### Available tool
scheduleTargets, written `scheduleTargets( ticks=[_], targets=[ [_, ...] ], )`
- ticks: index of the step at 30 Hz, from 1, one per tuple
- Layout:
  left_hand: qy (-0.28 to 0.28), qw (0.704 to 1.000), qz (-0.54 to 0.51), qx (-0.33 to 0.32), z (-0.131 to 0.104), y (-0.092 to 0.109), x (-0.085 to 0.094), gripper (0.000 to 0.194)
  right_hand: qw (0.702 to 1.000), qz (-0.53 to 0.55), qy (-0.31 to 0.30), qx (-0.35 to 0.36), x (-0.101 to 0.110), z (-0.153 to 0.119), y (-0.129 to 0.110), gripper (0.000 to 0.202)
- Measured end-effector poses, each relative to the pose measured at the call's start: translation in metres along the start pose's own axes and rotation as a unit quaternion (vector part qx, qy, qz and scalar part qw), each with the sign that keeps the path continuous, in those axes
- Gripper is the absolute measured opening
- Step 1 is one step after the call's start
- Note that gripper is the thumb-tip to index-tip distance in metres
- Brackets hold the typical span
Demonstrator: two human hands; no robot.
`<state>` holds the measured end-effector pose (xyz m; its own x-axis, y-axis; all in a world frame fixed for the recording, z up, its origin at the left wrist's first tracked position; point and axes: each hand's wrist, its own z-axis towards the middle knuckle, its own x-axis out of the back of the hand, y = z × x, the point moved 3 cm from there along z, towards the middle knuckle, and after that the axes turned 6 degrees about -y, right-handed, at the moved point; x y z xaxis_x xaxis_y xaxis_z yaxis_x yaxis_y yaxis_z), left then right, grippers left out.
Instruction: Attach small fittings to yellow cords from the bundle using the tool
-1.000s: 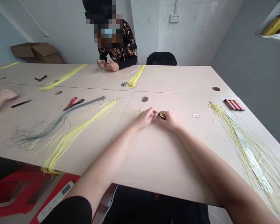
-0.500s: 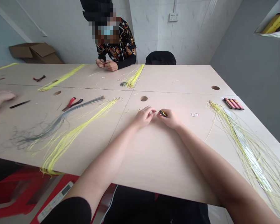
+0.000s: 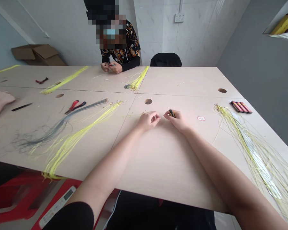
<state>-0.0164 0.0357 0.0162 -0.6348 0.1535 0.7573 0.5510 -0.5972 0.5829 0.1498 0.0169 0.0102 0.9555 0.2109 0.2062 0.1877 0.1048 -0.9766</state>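
Note:
My left hand [image 3: 148,121] rests on the pale table, its thumb and fingertips pinched together; whatever lies between them is too small to make out. Across a narrow gap, my right hand [image 3: 180,121] is closed around a short black-and-yellow tool [image 3: 172,113], most of which the fingers hide. Small gold-coloured pieces [image 3: 143,112] lie just beyond my left hand. To the left stretch a bundle of yellow wires [image 3: 81,131] and a bundle of grey wires [image 3: 60,124]. A small red-bordered label [image 3: 201,118] lies right of my right hand.
Red-handled pliers [image 3: 74,106] and a black pen-like tool [image 3: 21,107] lie left. More yellow wires [image 3: 244,137] and several red batteries [image 3: 241,107] are right. A round hole [image 3: 148,101] pierces the table. A co-worker [image 3: 120,54] works opposite; another person's hand [image 3: 1,99] shows left.
My hands have drawn slightly apart, the right one shifting rightward. The black-and-yellow tool has turned more upright in my right hand.

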Motion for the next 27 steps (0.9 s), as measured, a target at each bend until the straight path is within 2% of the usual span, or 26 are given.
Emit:
scheduleTargets(
  ticks=[5, 10, 21, 27],
  targets=[
    [-0.002, 0.997, -0.082, 0.005, 0.002, 0.001, -0.009, 0.019, 1.0, 0.001, -0.014, 0.015, -0.001, 0.001, 0.002, 0.028],
    [-0.018, 0.994, -0.095, 0.054, 0.002, 0.005, -0.017, 0.019, 1.0, 0.009, -0.023, 0.016, -0.001, 0.001, -0.001, 0.024],
    [-0.006, 0.984, -0.171, 0.048, 0.002, 0.005, -0.014, 0.022, 0.998, 0.043, -0.031, 0.026, -0.001, 0.001, -0.002, 0.025],
    [-0.004, 0.986, -0.162, 0.039, 0.003, 0.005, -0.015, 0.023, 0.999, 0.04, -0.013, 0.028, -0.001, 0.0, -0.004, 0.025]
  ],
)
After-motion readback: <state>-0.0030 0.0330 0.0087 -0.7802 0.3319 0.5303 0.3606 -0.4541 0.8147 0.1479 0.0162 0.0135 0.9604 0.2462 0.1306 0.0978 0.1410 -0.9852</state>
